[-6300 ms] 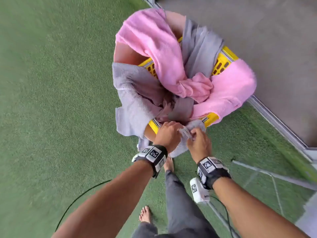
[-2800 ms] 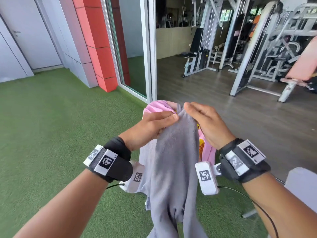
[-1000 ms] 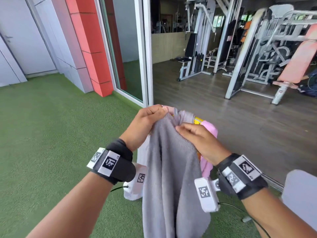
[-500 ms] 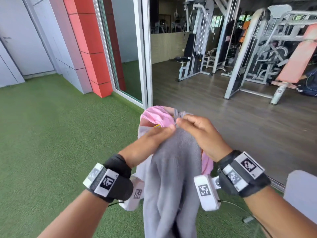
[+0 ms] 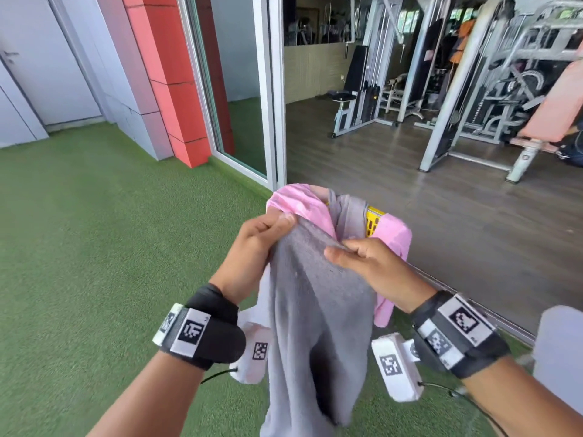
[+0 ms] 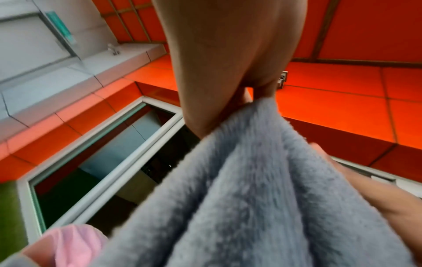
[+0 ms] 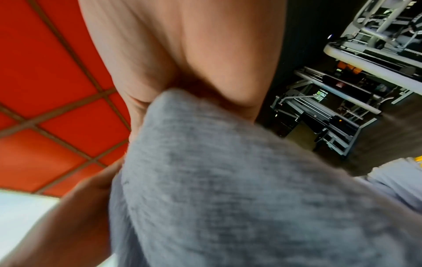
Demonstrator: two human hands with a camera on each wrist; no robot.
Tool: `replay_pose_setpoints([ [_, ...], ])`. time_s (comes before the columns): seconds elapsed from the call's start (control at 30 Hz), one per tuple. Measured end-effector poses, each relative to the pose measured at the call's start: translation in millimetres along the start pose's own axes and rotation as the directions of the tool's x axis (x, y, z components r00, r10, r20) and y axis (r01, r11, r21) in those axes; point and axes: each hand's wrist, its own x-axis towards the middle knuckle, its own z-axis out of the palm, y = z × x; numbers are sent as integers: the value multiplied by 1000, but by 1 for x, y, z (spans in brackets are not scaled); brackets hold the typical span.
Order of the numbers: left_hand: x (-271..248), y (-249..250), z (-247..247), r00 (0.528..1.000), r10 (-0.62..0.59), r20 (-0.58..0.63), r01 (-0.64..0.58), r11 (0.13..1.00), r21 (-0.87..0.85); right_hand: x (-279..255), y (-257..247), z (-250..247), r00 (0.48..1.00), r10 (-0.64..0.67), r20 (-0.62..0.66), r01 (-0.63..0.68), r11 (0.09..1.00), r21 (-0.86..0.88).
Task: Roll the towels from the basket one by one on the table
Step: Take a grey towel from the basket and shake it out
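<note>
Both hands pinch the top edge of one soft grey terry-cloth towel (image 5: 315,310); the left hand (image 5: 252,247) grips its upper left portion with curled fingers and thumb; the right hand (image 5: 375,266) nips the upper right portion, slightly lower and nearer the body; both are closed on cloth, neither is free. Towel hangs straight down from the two grips, long axis vertical, gathered in loose lengthwise folds, its lower end running out of the head view; the hands sit close together, so the cloth between them is bunched, not spread. Pile is fluffy and matte in both wrist views; limp, no stiffness. Yellow perforated plastic basket (image 5: 373,220) stands just beyond the hands on green artificial turf (image 5: 94,247), draped with pink fleecy towels (image 5: 392,238) and a further grey one. White table corner (image 5: 558,351) shows at lower right, nearer the right hand; judged: the towel must travel rightward and be laid flat there.
</note>
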Motion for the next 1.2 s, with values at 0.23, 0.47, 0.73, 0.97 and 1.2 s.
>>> replay_pose_setpoints([
  [0.23,-14,-1,8,983,-134,129,119,986,113,18,-3,-3,999,-17,50,17,1000,-1],
  [0.47,-20,-18,-2,959,-192,209,136,957,257,17,-1,3,999,-38,4,38,999,-16],
  [0.73,-9,-9,-10,984,-138,116,131,989,69,16,11,1,1000,-5,-6,5,1000,13],
  [0.97,4,5,-2,999,-38,-17,37,998,-43,30,1,-3,997,44,68,-49,996,71],
  [1.2,-1,-16,2,982,-133,136,122,988,89,57,-15,-13,999,-33,33,36,994,-102],
])
